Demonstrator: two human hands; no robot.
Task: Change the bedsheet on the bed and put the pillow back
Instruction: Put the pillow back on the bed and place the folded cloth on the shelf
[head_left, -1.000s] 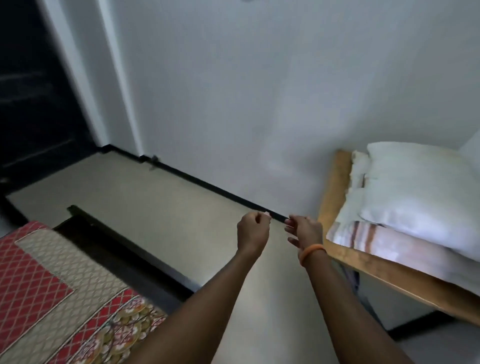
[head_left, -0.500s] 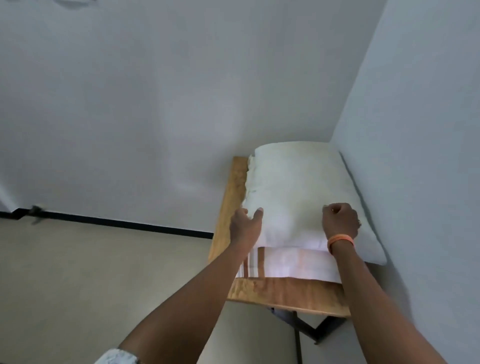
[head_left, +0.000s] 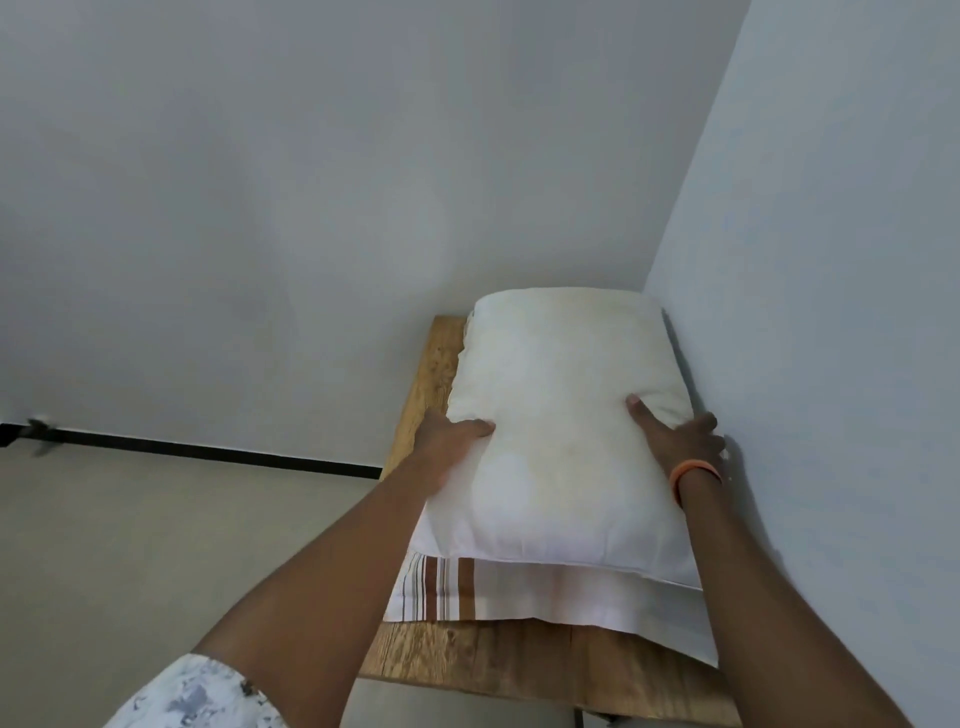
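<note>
A white pillow (head_left: 561, 415) lies on a folded white sheet with brown stripes (head_left: 452, 590), both on a wooden table (head_left: 467, 657) in the room's corner. My left hand (head_left: 449, 441) grips the pillow's left side, thumb on top and fingers tucked beneath. My right hand (head_left: 675, 434), with an orange band on the wrist, holds the pillow's right side, thumb pressed into the top and fingers over the edge near the wall. The bed is out of view.
White walls meet in a corner behind the table, the right wall (head_left: 831, 312) close against the pillow. Beige floor (head_left: 156, 545) with a black skirting strip (head_left: 208, 452) spreads to the left. A dark table leg (head_left: 579, 719) shows below the top.
The view swung from the floor and bed to the corner table. Both hands went from curled in mid-air to the pillow's near edge, then slid to grasp its two sides.
</note>
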